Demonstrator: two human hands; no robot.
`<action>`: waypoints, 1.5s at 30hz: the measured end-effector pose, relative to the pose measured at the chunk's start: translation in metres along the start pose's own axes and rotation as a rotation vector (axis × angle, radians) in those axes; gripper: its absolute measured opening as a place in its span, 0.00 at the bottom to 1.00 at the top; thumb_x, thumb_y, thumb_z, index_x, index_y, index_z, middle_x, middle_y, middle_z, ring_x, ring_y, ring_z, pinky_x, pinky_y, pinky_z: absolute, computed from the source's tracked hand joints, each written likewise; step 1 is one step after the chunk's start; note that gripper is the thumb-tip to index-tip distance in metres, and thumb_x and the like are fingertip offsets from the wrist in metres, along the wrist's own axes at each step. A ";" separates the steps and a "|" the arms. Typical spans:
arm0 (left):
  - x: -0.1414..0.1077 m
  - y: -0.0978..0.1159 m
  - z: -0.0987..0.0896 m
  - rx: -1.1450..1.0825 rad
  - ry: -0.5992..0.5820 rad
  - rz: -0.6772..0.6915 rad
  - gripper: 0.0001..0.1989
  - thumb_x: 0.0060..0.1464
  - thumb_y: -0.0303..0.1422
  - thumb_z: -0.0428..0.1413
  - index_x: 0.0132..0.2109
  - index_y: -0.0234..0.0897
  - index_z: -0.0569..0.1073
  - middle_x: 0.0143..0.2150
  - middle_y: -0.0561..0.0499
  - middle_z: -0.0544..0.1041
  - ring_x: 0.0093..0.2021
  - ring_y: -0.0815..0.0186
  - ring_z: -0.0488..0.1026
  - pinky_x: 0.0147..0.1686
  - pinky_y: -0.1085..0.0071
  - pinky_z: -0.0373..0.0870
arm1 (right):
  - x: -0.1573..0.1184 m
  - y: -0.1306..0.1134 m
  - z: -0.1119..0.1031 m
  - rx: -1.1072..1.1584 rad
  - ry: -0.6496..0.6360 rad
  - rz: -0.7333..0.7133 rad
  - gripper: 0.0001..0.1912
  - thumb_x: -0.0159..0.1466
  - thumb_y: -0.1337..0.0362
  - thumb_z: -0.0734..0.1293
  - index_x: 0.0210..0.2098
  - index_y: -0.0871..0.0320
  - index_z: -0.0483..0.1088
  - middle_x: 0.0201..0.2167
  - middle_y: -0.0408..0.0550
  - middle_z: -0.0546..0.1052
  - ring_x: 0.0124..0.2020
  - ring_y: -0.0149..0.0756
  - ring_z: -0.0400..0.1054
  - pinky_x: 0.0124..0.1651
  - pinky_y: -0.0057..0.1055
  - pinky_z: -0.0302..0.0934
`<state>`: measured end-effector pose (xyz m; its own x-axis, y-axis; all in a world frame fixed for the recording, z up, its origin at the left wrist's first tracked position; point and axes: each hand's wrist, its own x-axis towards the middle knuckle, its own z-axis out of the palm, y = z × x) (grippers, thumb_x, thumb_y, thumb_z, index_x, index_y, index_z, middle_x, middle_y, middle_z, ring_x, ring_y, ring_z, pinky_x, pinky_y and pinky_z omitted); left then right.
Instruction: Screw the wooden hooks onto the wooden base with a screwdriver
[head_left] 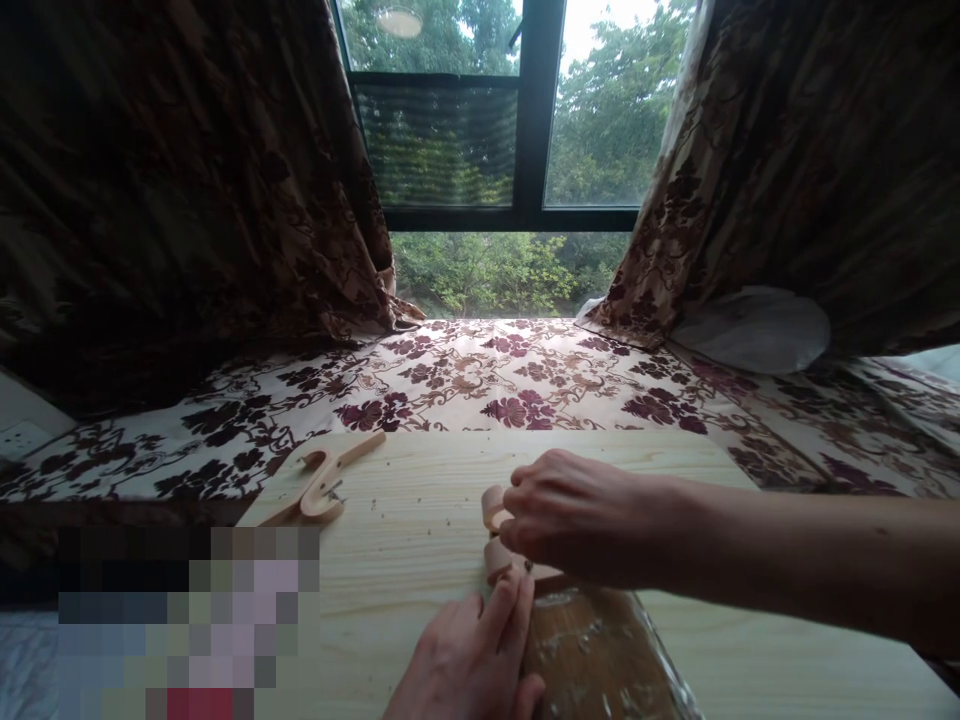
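Observation:
My left hand (480, 640) presses its fingertips together at the near end of a curved wooden hook (499, 560). A small dark screw head (528, 567) shows beside those fingertips. My right hand (559, 510) reaches in from the right, curled shut over the hook's far part; whatever its fingers grip is hidden beneath them. Under and beside my left hand lies a brown block (600, 650) in clear plastic wrap. Further left on the pale wooden board (420, 560) rest other curved wooden hooks (319, 485), with loose screws (334, 490) on them.
Small crumbs dot the board. Beyond it spreads a flowered cloth (517, 380) up to a window (525, 150) between patterned curtains (300, 200). A white plastic bag (757, 330) lies at the right. A blurred patch covers the lower left.

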<state>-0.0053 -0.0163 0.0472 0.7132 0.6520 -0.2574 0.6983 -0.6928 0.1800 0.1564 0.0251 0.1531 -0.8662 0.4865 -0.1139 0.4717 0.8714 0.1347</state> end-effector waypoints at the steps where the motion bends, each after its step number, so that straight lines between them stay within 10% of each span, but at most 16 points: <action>1: 0.000 0.000 0.000 0.011 0.005 0.006 0.34 0.47 0.25 0.49 0.62 0.28 0.50 0.60 0.38 0.61 0.48 0.55 0.69 0.46 0.58 0.69 | 0.001 0.002 0.001 0.012 -0.023 0.029 0.07 0.60 0.73 0.62 0.27 0.60 0.70 0.25 0.46 0.73 0.23 0.32 0.60 0.22 0.32 0.46; 7: 0.000 -0.001 0.004 0.040 0.011 0.018 0.33 0.49 0.27 0.49 0.62 0.28 0.50 0.63 0.36 0.57 0.50 0.54 0.68 0.47 0.58 0.69 | 0.006 0.007 -0.003 0.049 -0.121 0.284 0.07 0.59 0.69 0.64 0.25 0.62 0.69 0.17 0.45 0.69 0.17 0.28 0.56 0.20 0.29 0.43; 16: 0.000 0.002 -0.003 0.004 -0.018 -0.033 0.32 0.48 0.27 0.48 0.61 0.32 0.53 0.59 0.40 0.63 0.48 0.56 0.69 0.46 0.58 0.68 | -0.002 -0.001 -0.010 0.065 -0.013 -0.040 0.04 0.57 0.74 0.64 0.28 0.61 0.68 0.30 0.48 0.74 0.23 0.30 0.61 0.22 0.30 0.47; 27: -0.001 0.000 0.000 0.019 0.025 0.004 0.34 0.48 0.26 0.49 0.63 0.28 0.50 0.63 0.38 0.56 0.53 0.52 0.66 0.49 0.56 0.67 | -0.002 0.009 -0.010 0.151 -0.136 0.235 0.05 0.60 0.69 0.62 0.32 0.62 0.70 0.22 0.47 0.73 0.20 0.29 0.60 0.22 0.28 0.45; 40: -0.001 0.000 0.004 0.088 0.043 0.007 0.29 0.50 0.24 0.47 0.60 0.29 0.55 0.58 0.39 0.64 0.45 0.56 0.71 0.44 0.58 0.71 | -0.004 0.001 -0.003 0.045 -0.018 -0.023 0.07 0.60 0.74 0.62 0.28 0.61 0.71 0.28 0.47 0.74 0.24 0.31 0.59 0.23 0.32 0.45; 45: -0.001 0.000 0.006 0.103 0.088 0.040 0.31 0.50 0.24 0.47 0.62 0.26 0.51 0.62 0.38 0.60 0.49 0.55 0.69 0.46 0.58 0.70 | -0.002 0.010 -0.004 0.099 -0.123 0.226 0.07 0.59 0.69 0.61 0.27 0.60 0.70 0.19 0.45 0.71 0.17 0.29 0.55 0.19 0.30 0.41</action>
<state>-0.0066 -0.0193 0.0416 0.7458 0.6450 -0.1667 0.6629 -0.7434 0.0892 0.1624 0.0323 0.1590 -0.7134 0.6682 -0.2113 0.6699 0.7387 0.0742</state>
